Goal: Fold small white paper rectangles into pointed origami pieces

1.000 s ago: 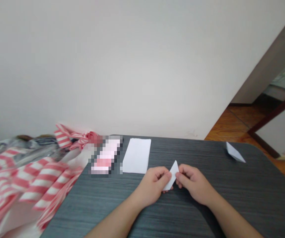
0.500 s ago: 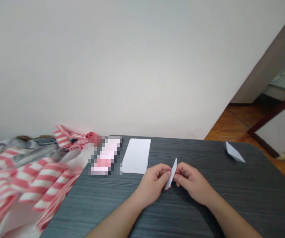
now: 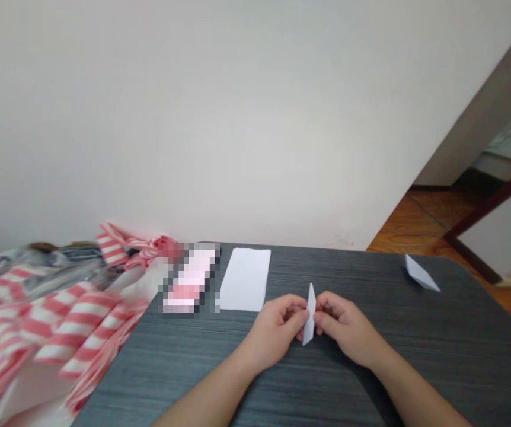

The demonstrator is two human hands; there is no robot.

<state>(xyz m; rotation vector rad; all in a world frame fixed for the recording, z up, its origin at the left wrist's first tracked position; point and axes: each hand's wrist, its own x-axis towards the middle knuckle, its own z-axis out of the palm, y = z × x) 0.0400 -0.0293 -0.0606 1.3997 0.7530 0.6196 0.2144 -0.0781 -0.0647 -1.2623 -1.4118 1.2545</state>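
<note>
A small folded white paper [image 3: 309,323] stands nearly upright just over the table, seen mostly edge-on. From its left side my left hand [image 3: 280,326] pinches it between thumb and fingers. My right hand [image 3: 342,326] grips it from the other side, thumb in front and fingers curled behind. The fingertips behind the paper are partly hidden. Beyond my left hand, white paper sheets [image 3: 245,279] lie flat on the dark table. Far to the right rests another folded white paper [image 3: 421,274], a pointed shape.
The dark wood-grain table [image 3: 184,362] has a rounded far right corner. A pixelated pink-and-white object [image 3: 193,276] lies at its left edge. Red-and-white striped cloth [image 3: 69,323] is heaped beyond that edge. A white wall [image 3: 255,130] rises behind the table.
The folded paper between my hands has turned: its top has tipped slightly left and its bottom has swung right. Both hands have stayed almost in place.
</note>
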